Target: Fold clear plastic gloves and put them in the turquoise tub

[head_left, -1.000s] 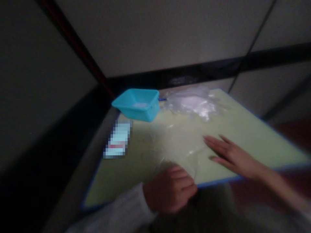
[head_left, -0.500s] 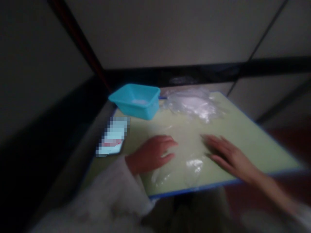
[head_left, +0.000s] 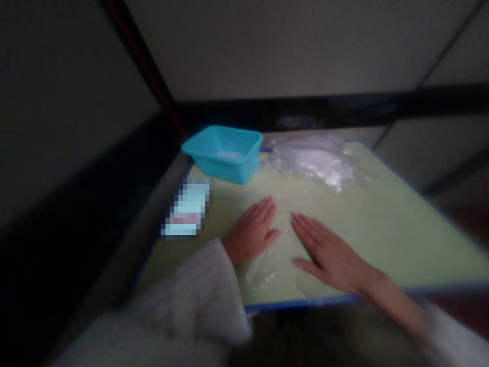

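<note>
At the far left corner of the yellow table (head_left: pixel 397 244) in front of me stands a blue tub (head_left: pixel 249 171), upright, with something pale (head_left: pixel 228 154) in its bottom, too blurred for me to name. Just to its right, along the far edge, lies a crumpled heap of shiny clear plastic (head_left: pixel 324 163); whether it touches the tub I cannot tell. Nearer me, by the left edge, a phone (head_left: pixel 187 209) lies flat, its face hidden by coarse blocks, well to the left of my fingers. Behind all of this rises a grey wall (head_left: pixel 298 51) with a dark band (head_left: pixel 237 114) low across it. The clear bag (head_left: pixel 262 272) I am working at lies flat on the table between and in front of my hands, close to the near blue edge. It is so see-through that I cannot make out its full outline, which end is its mouth, or how its long axis runs. My left hand (head_left: pixel 252 229) is spread flat, fingers together and pointing away and a little right, thumb held wide. My right hand (head_left: pixel 328 250) is flat too, fingers pointing away and left, thumb apart. Neither is closed around anything; how firmly either palm presses the plastic I cannot tell.
</note>
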{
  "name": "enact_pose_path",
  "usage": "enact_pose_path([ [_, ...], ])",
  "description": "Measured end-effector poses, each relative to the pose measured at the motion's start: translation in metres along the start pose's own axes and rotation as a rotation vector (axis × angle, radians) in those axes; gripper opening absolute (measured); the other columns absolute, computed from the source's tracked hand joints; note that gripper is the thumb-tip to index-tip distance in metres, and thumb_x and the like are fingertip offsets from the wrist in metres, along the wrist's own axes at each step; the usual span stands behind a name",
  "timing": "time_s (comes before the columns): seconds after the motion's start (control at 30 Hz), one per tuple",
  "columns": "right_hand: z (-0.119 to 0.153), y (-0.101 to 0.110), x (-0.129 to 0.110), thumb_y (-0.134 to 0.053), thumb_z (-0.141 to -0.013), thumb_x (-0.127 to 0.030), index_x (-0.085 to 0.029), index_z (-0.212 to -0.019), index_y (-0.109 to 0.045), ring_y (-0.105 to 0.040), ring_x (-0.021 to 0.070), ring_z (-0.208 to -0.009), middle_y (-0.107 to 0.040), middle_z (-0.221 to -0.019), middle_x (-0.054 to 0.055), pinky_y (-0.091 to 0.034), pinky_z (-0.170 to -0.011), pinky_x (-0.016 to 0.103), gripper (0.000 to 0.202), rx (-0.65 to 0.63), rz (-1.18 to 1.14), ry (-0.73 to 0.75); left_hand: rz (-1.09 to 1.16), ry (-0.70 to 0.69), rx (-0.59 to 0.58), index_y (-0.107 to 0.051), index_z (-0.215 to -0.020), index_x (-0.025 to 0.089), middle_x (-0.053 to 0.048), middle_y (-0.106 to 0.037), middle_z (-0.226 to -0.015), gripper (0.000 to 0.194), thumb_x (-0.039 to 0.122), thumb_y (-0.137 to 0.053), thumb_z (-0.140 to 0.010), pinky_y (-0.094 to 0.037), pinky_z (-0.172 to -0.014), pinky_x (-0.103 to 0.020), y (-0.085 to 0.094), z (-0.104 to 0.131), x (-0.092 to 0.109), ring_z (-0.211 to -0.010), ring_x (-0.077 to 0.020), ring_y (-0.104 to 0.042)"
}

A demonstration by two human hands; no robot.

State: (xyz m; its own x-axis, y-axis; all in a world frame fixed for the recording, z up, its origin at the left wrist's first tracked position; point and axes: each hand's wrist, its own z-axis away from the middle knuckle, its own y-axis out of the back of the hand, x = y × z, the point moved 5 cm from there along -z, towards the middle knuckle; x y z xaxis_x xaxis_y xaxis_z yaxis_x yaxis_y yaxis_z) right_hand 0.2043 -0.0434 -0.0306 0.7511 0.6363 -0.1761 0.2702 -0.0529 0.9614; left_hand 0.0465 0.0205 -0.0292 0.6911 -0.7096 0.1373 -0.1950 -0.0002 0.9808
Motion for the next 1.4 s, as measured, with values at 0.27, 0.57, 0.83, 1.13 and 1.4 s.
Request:
enact_pose_path([
  [0.27,-0.018,0.035,0.017,-0.037,-0.09,-0.06,-0.015,-0.15,-0.004,-0.018,0.0268,-0.14,-0.016,-0.153,0.014,-0.027,-0.112,0.045,0.082,-0.029,-0.073,0.049,-0.038,0.039,0.02,-0.03,-0.14,0.003,-0.019,-0.025,-0.15,0.059,0.039,-0.036,-0.093,-0.022,-0.114,-0.042,0.003,-0.002,-0.003,-0.141,-0.0266,-0.02],
  [0.57,-0.084,-0.007,0.035,-0.023,-0.089,-0.067,-0.005,-0.145,-0.024,-0.018,0.0292,-0.14,-0.024,-0.15,0.021,-0.021,-0.113,0.048,0.084,-0.105,-0.043,0.111,-0.09,0.151,0.061,-0.034,-0.133,-0.005,-0.029,-0.028,-0.145,0.058,0.037,-0.034,-0.093,-0.025,-0.112,-0.045,-0.003,-0.002,-0.026,-0.139,-0.0314,-0.025],
  [0.83,-0.074,-0.015,0.059,-0.021,-0.089,-0.066,-0.009,-0.147,-0.021,-0.018,0.029,-0.14,-0.023,-0.151,0.017,-0.022,-0.113,0.048,0.081,-0.073,0.011,0.042,-0.094,0.156,0.066,-0.032,-0.135,-0.002,-0.029,-0.028,-0.146,0.061,0.043,-0.034,-0.093,-0.024,-0.111,-0.05,-0.004,-0.002,-0.028,-0.139,-0.0342,-0.022],
  [1.13,-0.057,-0.008,0.105,-0.026,-0.089,-0.066,-0.014,-0.148,-0.019,-0.022,0.0301,-0.138,-0.028,-0.15,0.016,-0.025,-0.111,0.049,0.079,-0.033,0.049,-0.085,-0.098,0.2,0.004,-0.032,-0.136,-0.001,-0.027,-0.027,-0.147,0.063,0.045,-0.035,-0.092,-0.024,-0.111,-0.048,-0.001,-0.001,-0.033,-0.139,-0.035,-0.021],
  [1.4,-0.056,0.001,0.098,-0.03,-0.091,-0.062,-0.013,-0.147,-0.022,-0.027,0.0299,-0.137,-0.029,-0.149,0.017,-0.027,-0.111,0.05,0.075,0.002,0.014,-0.034,0.033,0.266,0.103,-0.038,-0.132,0.007,-0.02,-0.036,-0.145,0.051,0.041,-0.031,-0.094,-0.028,-0.111,-0.044,0.006,-0.002,-0.048,-0.138,-0.0271,-0.029],
])
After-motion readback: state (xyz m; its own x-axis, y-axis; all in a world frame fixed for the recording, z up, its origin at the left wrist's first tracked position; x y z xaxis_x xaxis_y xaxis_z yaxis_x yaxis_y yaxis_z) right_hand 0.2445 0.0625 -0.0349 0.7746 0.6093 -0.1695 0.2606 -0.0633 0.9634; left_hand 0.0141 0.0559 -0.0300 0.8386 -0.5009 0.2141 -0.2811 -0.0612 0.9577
